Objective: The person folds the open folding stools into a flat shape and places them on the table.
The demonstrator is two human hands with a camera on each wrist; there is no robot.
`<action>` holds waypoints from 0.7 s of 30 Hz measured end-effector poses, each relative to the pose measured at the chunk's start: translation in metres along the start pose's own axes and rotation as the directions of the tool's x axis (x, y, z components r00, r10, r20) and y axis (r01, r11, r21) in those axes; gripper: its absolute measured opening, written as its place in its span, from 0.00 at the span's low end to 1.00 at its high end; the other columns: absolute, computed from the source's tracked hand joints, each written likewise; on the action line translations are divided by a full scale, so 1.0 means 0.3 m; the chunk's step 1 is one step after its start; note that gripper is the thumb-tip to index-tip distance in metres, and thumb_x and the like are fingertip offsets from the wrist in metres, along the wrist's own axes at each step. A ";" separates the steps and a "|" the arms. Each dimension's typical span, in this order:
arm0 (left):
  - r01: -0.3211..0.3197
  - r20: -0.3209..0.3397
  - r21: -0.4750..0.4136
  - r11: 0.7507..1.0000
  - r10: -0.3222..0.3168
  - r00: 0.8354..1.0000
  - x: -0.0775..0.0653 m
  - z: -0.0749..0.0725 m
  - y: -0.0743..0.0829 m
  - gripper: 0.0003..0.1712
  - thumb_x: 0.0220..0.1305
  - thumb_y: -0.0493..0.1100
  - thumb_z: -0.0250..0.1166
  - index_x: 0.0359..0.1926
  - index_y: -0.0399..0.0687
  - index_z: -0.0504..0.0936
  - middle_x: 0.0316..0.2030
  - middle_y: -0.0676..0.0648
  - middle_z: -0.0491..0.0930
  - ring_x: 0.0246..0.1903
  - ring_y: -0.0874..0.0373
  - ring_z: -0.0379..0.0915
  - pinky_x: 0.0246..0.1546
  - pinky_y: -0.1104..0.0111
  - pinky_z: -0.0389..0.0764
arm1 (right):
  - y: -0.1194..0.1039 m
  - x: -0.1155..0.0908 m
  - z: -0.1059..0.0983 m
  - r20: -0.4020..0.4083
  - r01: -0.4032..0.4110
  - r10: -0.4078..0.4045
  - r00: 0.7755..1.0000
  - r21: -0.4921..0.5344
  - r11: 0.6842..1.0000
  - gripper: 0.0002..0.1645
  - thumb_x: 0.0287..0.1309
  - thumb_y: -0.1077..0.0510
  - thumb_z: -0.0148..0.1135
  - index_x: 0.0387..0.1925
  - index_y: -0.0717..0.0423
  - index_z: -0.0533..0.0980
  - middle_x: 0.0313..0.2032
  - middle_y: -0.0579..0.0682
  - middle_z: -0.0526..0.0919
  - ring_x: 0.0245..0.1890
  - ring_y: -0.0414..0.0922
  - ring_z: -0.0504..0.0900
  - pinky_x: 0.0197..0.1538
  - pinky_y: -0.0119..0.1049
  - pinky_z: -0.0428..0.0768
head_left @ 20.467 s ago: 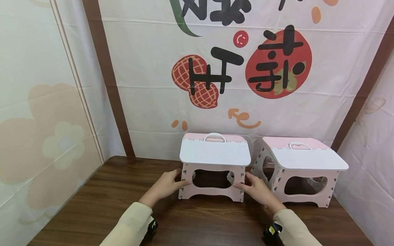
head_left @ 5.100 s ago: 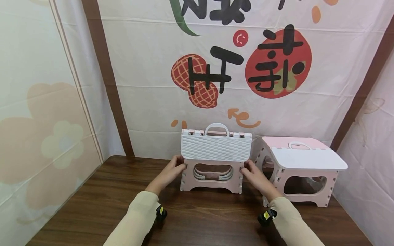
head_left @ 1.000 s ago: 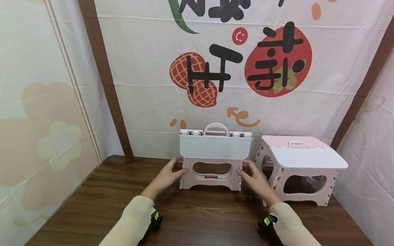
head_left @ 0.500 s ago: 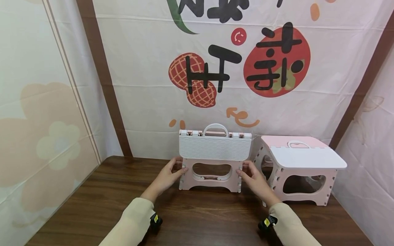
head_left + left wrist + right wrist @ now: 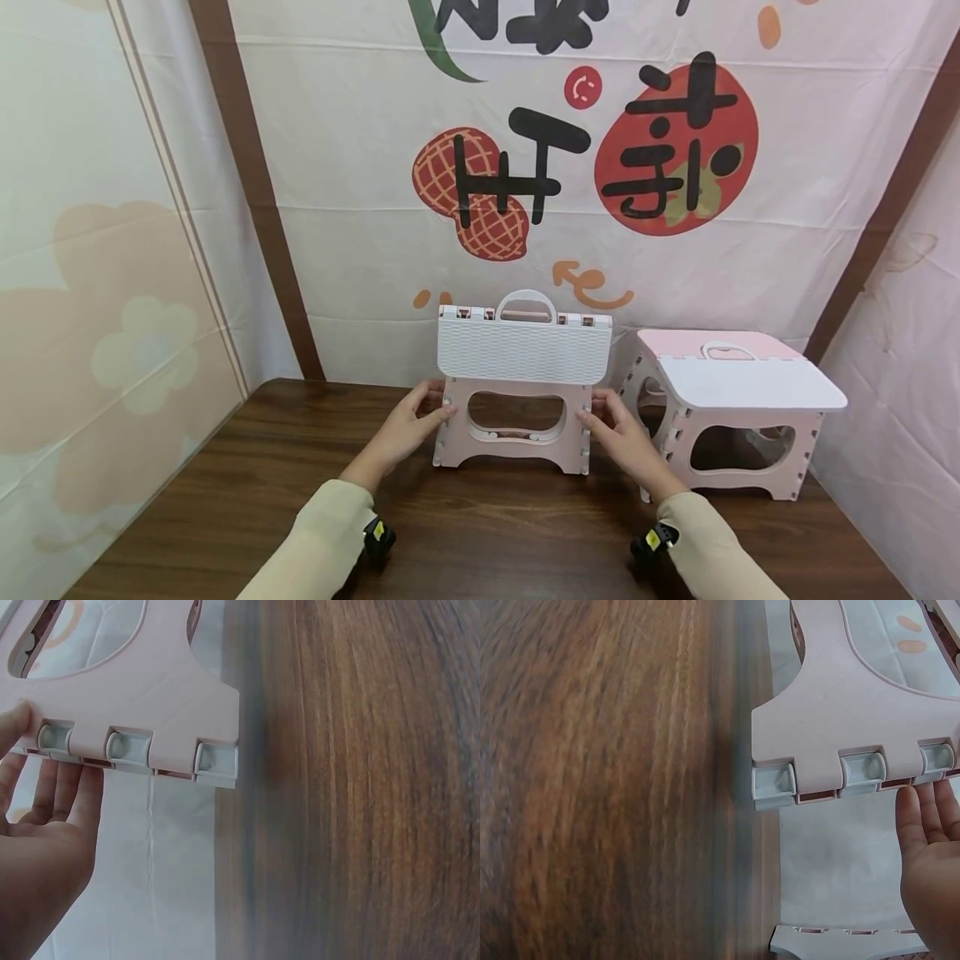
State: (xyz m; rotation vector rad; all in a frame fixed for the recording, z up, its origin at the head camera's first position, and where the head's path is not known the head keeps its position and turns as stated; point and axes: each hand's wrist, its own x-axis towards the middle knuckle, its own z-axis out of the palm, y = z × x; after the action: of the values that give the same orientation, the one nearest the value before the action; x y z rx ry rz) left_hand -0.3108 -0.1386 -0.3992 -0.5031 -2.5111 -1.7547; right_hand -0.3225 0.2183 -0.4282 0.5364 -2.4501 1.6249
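Note:
A pink and white folding stool (image 5: 525, 352) stands near the back of the table in the head view, its top folded down at the middle and its legs drawn close together. A white carry handle (image 5: 527, 293) sticks up from the fold. My left hand (image 5: 405, 433) grips the leg panel's left edge, thumb on the front face and fingers behind. On the opposite edge my right hand (image 5: 621, 437) holds it the same way. The left wrist view shows the hinged edge (image 5: 129, 746) beside the fingers; a matching edge (image 5: 862, 771) appears in the right wrist view.
A second folding stool (image 5: 750, 385), unfolded with its top flat, stands to the right, close to my right hand. The dark wooden table (image 5: 495, 533) spans the front. A printed white cloth (image 5: 360, 275) hangs just behind the stools.
Since the oldest frame, the near stool has gone from unfolded with a flat top to folded, its handle raised. In the last half second it has shifted slightly toward me, both hands keeping their grip.

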 end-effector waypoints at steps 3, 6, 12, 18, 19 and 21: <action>-0.001 -0.005 -0.003 1.000 0.001 1.000 -0.003 -0.001 0.002 0.27 0.74 0.44 0.61 0.67 0.38 0.69 0.56 0.38 0.74 0.52 0.44 0.71 0.50 0.58 0.76 | -0.042 -0.010 -0.001 0.011 -0.012 0.012 1.000 -0.011 1.000 0.22 0.73 0.52 0.57 0.62 0.55 0.66 0.52 0.57 0.77 0.50 0.49 0.76 0.52 0.38 0.77; 0.000 -0.025 -0.002 1.000 0.000 1.000 0.008 0.000 -0.028 0.28 0.73 0.48 0.62 0.67 0.42 0.70 0.55 0.40 0.75 0.51 0.47 0.70 0.49 0.60 0.74 | -0.091 -0.019 -0.002 0.011 -0.019 0.019 1.000 -0.019 1.000 0.21 0.74 0.55 0.56 0.61 0.59 0.67 0.50 0.58 0.77 0.49 0.50 0.76 0.51 0.39 0.77; 0.000 -0.027 -0.031 1.000 -0.001 1.000 0.029 -0.004 -0.073 0.27 0.71 0.52 0.64 0.64 0.45 0.72 0.51 0.43 0.75 0.47 0.50 0.69 0.46 0.62 0.74 | -0.094 -0.019 0.000 -0.007 -0.036 0.036 0.999 -0.020 0.999 0.21 0.73 0.52 0.59 0.60 0.58 0.69 0.47 0.56 0.77 0.46 0.48 0.75 0.48 0.39 0.76; 0.006 -0.026 -0.048 0.999 -0.007 1.000 0.020 -0.004 -0.072 0.27 0.72 0.51 0.63 0.65 0.44 0.72 0.52 0.43 0.75 0.48 0.51 0.69 0.46 0.62 0.74 | -0.158 -0.044 0.000 0.013 -0.059 0.059 0.998 -0.020 0.998 0.19 0.73 0.55 0.58 0.59 0.60 0.70 0.46 0.57 0.77 0.46 0.50 0.75 0.50 0.44 0.76; 0.007 -0.027 -0.051 0.999 -0.009 1.000 0.019 -0.003 -0.071 0.26 0.71 0.52 0.64 0.64 0.45 0.73 0.52 0.43 0.75 0.48 0.51 0.69 0.46 0.62 0.73 | -0.157 -0.043 -0.001 0.014 -0.058 0.059 0.998 -0.019 0.998 0.19 0.73 0.55 0.58 0.59 0.60 0.70 0.46 0.57 0.77 0.46 0.50 0.75 0.50 0.45 0.76; 0.012 -0.033 -0.058 0.998 -0.014 0.999 0.018 -0.003 -0.069 0.26 0.71 0.52 0.64 0.63 0.45 0.73 0.51 0.43 0.75 0.48 0.51 0.69 0.47 0.62 0.73 | -0.157 -0.042 -0.002 0.015 -0.055 0.055 0.998 -0.021 0.998 0.20 0.73 0.55 0.58 0.59 0.60 0.70 0.46 0.57 0.77 0.46 0.50 0.75 0.50 0.46 0.76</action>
State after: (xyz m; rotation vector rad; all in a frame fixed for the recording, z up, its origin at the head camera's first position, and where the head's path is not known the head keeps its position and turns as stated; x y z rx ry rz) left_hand -0.3218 -0.1444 -0.4165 -0.4574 -2.4533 -1.8286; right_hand -0.2931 0.2050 -0.3916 0.4839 -2.5115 1.6194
